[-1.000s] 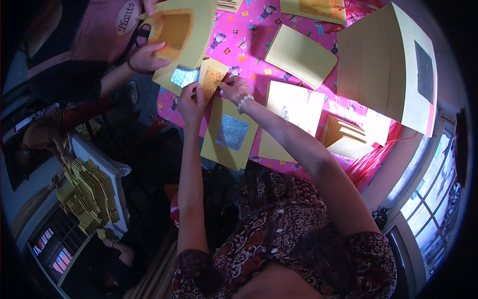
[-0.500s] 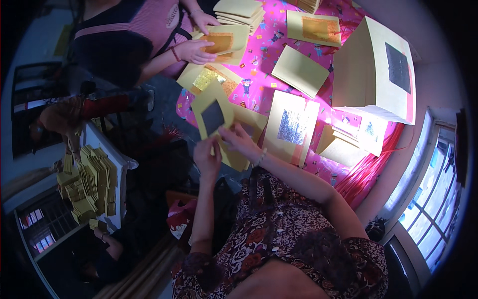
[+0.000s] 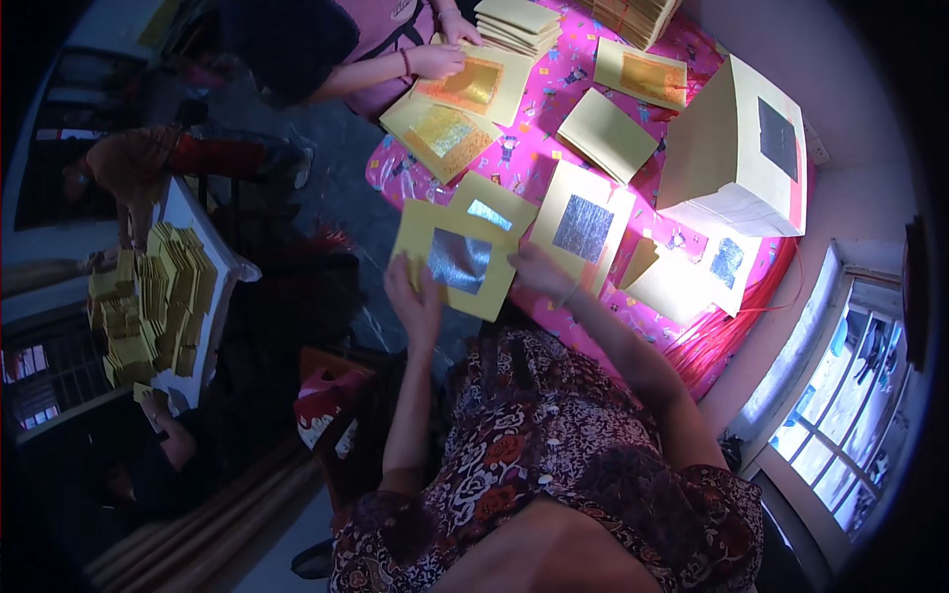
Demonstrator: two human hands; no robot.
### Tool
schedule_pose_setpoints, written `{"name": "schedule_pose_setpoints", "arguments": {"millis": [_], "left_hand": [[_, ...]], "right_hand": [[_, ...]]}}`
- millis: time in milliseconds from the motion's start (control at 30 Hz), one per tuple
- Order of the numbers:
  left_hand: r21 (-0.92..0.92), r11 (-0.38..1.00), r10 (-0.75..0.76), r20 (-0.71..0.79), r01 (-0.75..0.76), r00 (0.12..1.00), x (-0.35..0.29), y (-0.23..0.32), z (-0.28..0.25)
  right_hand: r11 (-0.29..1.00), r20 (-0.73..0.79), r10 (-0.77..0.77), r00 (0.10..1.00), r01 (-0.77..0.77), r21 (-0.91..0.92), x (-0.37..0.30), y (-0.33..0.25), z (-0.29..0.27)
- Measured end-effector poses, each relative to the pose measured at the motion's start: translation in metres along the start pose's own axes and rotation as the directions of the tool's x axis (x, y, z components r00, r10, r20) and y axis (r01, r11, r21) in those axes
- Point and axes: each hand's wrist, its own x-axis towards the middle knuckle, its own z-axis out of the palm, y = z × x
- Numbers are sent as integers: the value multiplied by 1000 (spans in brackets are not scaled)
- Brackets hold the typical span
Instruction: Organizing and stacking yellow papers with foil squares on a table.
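Note:
A yellow joss paper sheet with a silver foil square is spread face up over the near left edge of the table. My left hand pinches its lower left side, thumb on top. The fingers of my right hand are closed at its right edge; their tips are partly hidden. Behind the held sheet, another yellow sheet with a silver patch lies partly covered. To the right of my right hand rests a pile of silver-foil joss paper, and beyond it a folded yellow stack.
A pink patterned cloth covers the table. A tall paper block stands at right, above red strings. Across the table, a co-worker's hands rest by gold-foil sheets. Folded yellow bundles fill a white table at left.
The sheet, tilted and curled before, is now opened out flat and turned to face up. My hands have moved apart, the right one to the right. The co-worker's sheet is lowered onto the pile.

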Motion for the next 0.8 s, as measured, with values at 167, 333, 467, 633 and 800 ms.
{"name": "schedule_pose_setpoints", "arguments": {"millis": [167,333,467,633,800], "left_hand": [[-371,798,-492,51,474,869,17,-67,0],[-576,482,-460,475,660,750,-3,-60,-8],[-726,195,-584,454,659,673,-20,-88,5],[-743,187,-682,373,643,629,-21,-90,31],[-667,211,-714,393,714,579,-19,-62,67]], "right_hand": [[849,194,-276,941,334,-410,33,-35,-41],[738,376,-14,926,264,-621,87,-49,-39],[673,289,-233,928,369,-641,122,-70,-9],[684,255,-165,953,297,-667,142,-70,-10],[587,13,-225,974,146,-796,153,-30,-34]]}}
